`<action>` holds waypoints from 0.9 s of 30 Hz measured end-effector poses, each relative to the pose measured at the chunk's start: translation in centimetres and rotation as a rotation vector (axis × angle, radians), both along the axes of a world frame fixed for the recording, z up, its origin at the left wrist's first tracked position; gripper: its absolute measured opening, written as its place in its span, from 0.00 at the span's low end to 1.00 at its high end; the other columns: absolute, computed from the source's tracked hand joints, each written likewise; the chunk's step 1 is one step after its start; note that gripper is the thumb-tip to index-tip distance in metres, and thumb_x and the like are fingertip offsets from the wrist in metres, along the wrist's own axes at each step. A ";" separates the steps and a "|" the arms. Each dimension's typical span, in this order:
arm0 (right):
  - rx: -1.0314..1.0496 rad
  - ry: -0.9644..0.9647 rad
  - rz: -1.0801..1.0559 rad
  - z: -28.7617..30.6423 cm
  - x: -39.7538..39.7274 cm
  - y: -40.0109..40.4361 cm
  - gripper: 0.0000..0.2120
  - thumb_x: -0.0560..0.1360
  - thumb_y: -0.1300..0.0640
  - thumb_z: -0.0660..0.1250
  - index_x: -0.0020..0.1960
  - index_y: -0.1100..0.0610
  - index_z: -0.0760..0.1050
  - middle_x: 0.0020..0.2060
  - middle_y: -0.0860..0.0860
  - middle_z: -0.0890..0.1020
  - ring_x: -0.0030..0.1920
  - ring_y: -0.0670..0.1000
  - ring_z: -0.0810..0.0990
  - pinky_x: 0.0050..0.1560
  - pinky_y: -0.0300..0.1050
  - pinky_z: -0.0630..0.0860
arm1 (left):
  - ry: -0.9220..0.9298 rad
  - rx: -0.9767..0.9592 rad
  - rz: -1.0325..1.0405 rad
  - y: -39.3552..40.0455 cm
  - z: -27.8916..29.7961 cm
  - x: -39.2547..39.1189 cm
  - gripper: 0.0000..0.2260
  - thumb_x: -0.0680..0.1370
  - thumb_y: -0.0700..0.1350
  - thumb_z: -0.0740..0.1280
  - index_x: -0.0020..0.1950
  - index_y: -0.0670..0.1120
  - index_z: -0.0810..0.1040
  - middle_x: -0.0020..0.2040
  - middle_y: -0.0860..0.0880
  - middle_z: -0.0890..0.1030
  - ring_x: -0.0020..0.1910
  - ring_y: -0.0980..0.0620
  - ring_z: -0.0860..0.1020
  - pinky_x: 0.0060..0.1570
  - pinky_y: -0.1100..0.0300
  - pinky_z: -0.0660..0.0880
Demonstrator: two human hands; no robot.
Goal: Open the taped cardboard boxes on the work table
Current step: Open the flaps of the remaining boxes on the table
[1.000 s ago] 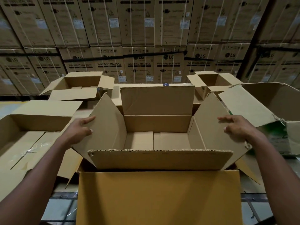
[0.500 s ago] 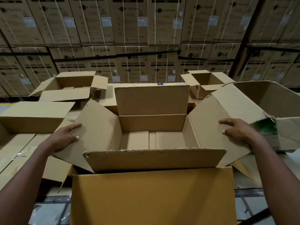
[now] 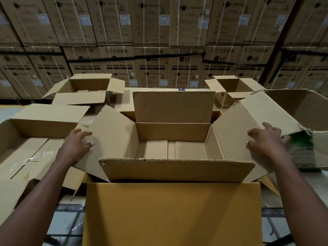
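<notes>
fingers (image 3: 85, 134) press box (image 3: 173, 132) flaps outward.

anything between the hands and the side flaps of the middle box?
Nothing visible. The left hand already rests on the left flap, and the right hand on the right flap. Both flaps are folded outward on the open box.

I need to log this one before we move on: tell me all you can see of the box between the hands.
The box is plain brown corrugated cardboard, upright, nearest the camera, with all four flaps open. The far flap stands up, the near flap leans inward, and the side flaps splay outward. The left hand rests on the left flap, the right hand on the right flap. Inside, only the folded bottom flaps show. Open boxes crowd its sides.
</notes>
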State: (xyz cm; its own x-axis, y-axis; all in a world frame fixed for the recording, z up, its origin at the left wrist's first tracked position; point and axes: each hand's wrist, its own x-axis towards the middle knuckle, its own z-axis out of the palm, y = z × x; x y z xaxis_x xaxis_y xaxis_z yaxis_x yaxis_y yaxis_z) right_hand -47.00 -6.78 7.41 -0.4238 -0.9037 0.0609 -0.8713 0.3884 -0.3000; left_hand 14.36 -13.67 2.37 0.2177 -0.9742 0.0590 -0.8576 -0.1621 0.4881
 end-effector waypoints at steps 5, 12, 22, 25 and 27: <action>-0.101 0.132 -0.052 0.3 0.3 -0.1 0.17 0.73 0.55 0.76 0.62 0.50 0.81 0.76 0.58 0.64 0.77 0.60 0.55 0.74 0.66 0.48 | -0.102 -0.108 0.019 1.2 0.6 -1.0 0.19 0.77 0.48 0.74 0.67 0.53 0.79 0.78 0.43 0.65 0.76 0.38 0.62 0.69 0.34 0.59; -0.278 -0.064 0.013 3.5 2.9 0.4 0.14 0.77 0.50 0.72 0.61 0.49 0.81 0.73 0.55 0.70 0.75 0.60 0.61 0.71 0.67 0.57 | 0.020 -0.310 -0.041 3.4 2.5 -3.6 0.16 0.78 0.47 0.72 0.65 0.54 0.80 0.75 0.45 0.69 0.74 0.41 0.66 0.69 0.33 0.62; -0.460 -0.675 0.531 6.5 16.7 1.5 0.10 0.78 0.54 0.70 0.59 0.46 0.82 0.53 0.37 0.81 0.56 0.38 0.79 0.57 0.46 0.79 | 0.423 -0.502 -0.017 11.5 3.8 -6.9 0.11 0.80 0.45 0.69 0.61 0.55 0.82 0.66 0.56 0.75 0.66 0.57 0.73 0.62 0.53 0.74; -0.424 -0.724 0.662 6.2 21.3 1.5 0.10 0.78 0.53 0.70 0.58 0.46 0.82 0.53 0.38 0.82 0.56 0.39 0.80 0.57 0.45 0.80 | 0.506 -0.507 0.104 14.5 3.2 -5.9 0.10 0.80 0.46 0.69 0.60 0.55 0.83 0.65 0.56 0.76 0.66 0.56 0.75 0.62 0.53 0.76; -0.409 -0.779 0.732 6.0 24.3 1.9 0.10 0.78 0.54 0.70 0.59 0.46 0.82 0.54 0.39 0.83 0.56 0.38 0.80 0.55 0.42 0.79 | 0.544 -0.514 0.188 16.9 2.6 -4.8 0.09 0.81 0.45 0.69 0.59 0.55 0.83 0.64 0.57 0.77 0.64 0.56 0.76 0.60 0.57 0.77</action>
State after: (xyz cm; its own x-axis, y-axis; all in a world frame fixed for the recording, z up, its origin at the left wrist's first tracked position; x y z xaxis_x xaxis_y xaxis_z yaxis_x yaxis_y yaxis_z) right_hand -22.68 -4.86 13.36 0.1442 -0.9223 0.3586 -0.3700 -0.3864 -0.8449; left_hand 9.61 3.27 5.01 0.5046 -0.7973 0.3313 -0.4562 0.0796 0.8863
